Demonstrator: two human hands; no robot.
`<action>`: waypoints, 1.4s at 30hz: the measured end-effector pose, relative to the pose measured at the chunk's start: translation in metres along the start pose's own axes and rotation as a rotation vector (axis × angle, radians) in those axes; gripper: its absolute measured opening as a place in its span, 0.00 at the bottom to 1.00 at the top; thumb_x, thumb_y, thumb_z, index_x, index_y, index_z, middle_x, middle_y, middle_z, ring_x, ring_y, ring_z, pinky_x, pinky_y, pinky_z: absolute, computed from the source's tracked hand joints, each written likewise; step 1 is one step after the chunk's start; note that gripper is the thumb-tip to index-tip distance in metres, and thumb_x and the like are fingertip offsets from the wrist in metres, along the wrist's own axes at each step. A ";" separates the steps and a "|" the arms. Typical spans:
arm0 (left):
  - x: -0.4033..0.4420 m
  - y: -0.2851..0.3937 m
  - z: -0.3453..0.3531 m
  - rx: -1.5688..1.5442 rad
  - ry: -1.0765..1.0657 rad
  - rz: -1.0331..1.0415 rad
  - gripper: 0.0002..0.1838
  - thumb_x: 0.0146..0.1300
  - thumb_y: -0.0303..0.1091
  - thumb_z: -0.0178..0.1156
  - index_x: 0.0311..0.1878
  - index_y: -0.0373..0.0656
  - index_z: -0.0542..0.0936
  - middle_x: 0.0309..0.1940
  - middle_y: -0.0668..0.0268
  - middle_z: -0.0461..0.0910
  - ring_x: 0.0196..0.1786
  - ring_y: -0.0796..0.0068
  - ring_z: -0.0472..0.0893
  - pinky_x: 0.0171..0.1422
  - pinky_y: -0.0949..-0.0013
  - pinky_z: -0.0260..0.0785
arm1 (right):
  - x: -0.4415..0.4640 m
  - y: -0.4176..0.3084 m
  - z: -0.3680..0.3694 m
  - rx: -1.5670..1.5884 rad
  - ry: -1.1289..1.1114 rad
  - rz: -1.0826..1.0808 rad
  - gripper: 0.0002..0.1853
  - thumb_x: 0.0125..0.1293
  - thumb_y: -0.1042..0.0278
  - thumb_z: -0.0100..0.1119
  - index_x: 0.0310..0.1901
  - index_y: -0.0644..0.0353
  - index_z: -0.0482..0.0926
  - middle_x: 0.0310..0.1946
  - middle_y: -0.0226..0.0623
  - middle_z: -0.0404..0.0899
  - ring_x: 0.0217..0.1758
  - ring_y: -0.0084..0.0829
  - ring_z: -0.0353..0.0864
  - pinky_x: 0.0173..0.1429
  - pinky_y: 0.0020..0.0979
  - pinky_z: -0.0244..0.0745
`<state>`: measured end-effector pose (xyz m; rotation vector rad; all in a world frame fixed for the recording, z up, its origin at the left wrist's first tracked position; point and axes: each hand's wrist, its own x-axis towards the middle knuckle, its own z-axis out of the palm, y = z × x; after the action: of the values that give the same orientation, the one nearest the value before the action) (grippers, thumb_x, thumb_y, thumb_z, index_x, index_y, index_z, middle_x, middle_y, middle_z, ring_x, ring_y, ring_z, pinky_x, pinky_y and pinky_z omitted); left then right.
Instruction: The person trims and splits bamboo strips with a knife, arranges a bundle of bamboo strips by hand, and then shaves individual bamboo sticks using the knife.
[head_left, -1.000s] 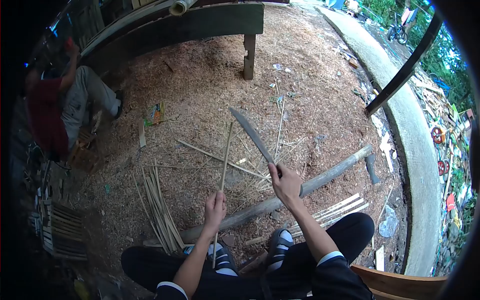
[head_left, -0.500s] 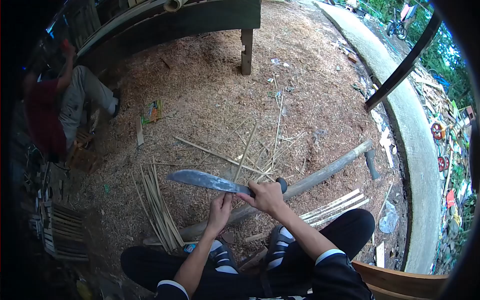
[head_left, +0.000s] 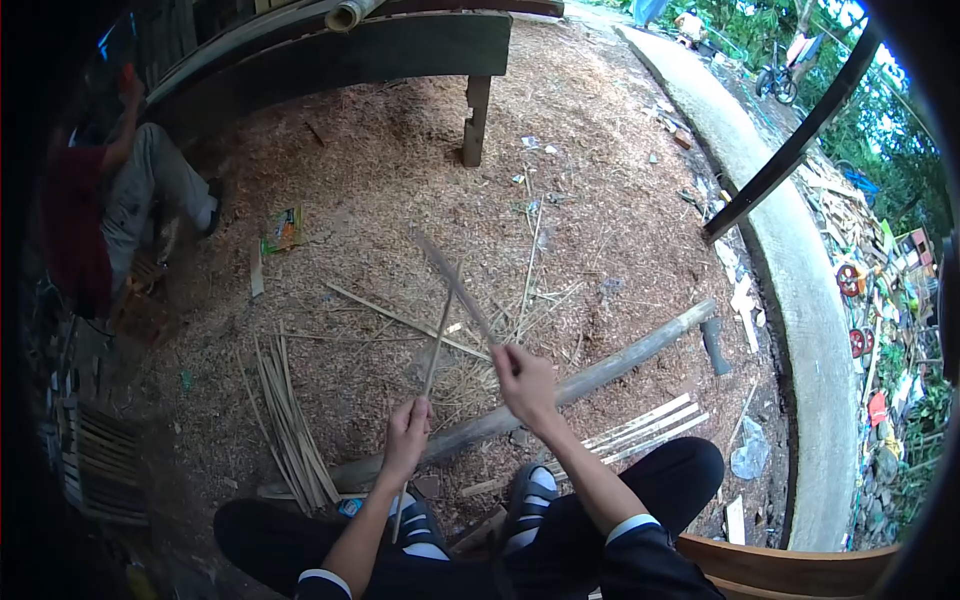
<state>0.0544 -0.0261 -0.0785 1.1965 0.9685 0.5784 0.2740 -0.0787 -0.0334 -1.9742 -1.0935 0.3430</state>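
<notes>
My left hand point(head_left: 408, 432) is closed around a thin bamboo strip point(head_left: 436, 350), which points up and away, its lower end passing below my wrist. My right hand point(head_left: 528, 388) grips the handle of a machete point(head_left: 472, 305). The blade slants up to the left and appears nearly edge-on, slightly blurred. It crosses the strip near the strip's upper end; I cannot tell whether they touch. Beneath both hands a long wooden pole point(head_left: 630, 357) lies diagonally on the ground. A bundle of strips point(head_left: 288, 420) rests on the pole's left end.
More pale strips point(head_left: 650, 430) lie by my right knee. A hatchet point(head_left: 714, 347) is beside the pole's far end. Loose strips point(head_left: 400, 320) and shavings cover the ground. A person in a red shirt point(head_left: 75, 225) sits at left. A wooden bench point(head_left: 400, 50), post point(head_left: 790, 150) and concrete kerb point(head_left: 800, 330) stand beyond.
The machete has swung from lying crosswise to pointing up and away, edge-on. My hands have moved apart, and the strip in my left hand now shows clearly. The view has shifted slightly.
</notes>
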 end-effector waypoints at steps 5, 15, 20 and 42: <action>0.004 0.016 0.004 -0.157 0.003 -0.094 0.21 0.80 0.47 0.47 0.32 0.43 0.75 0.20 0.79 0.64 0.20 0.88 0.62 0.24 0.75 0.52 | -0.027 -0.014 0.017 -0.043 -0.124 -0.287 0.23 0.69 0.42 0.58 0.31 0.56 0.78 0.19 0.45 0.79 0.23 0.49 0.81 0.28 0.44 0.74; -0.008 0.001 0.003 -0.013 0.043 0.088 0.21 0.80 0.45 0.47 0.30 0.42 0.73 0.19 0.77 0.65 0.21 0.87 0.65 0.24 0.74 0.55 | -0.008 0.021 0.017 -0.255 -0.093 -0.329 0.28 0.68 0.34 0.55 0.29 0.55 0.78 0.19 0.41 0.81 0.18 0.45 0.80 0.24 0.42 0.73; -0.017 0.018 -0.016 -0.040 0.050 0.124 0.20 0.81 0.46 0.46 0.33 0.44 0.71 0.19 0.79 0.61 0.18 0.89 0.61 0.20 0.78 0.51 | 0.049 0.062 -0.044 -0.234 0.133 0.333 0.32 0.75 0.35 0.44 0.29 0.59 0.79 0.20 0.45 0.80 0.23 0.46 0.81 0.28 0.44 0.71; 0.011 0.014 0.017 0.150 0.069 0.283 0.17 0.77 0.40 0.54 0.33 0.37 0.77 0.19 0.77 0.68 0.23 0.88 0.63 0.27 0.73 0.54 | -0.005 -0.002 0.001 -0.474 -0.157 -0.502 0.29 0.61 0.29 0.60 0.27 0.52 0.75 0.16 0.33 0.79 0.19 0.38 0.80 0.26 0.38 0.71</action>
<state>0.0762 -0.0222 -0.0678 1.4691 0.9184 0.7859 0.2690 -0.0818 -0.0336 -1.9939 -1.8529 -0.0409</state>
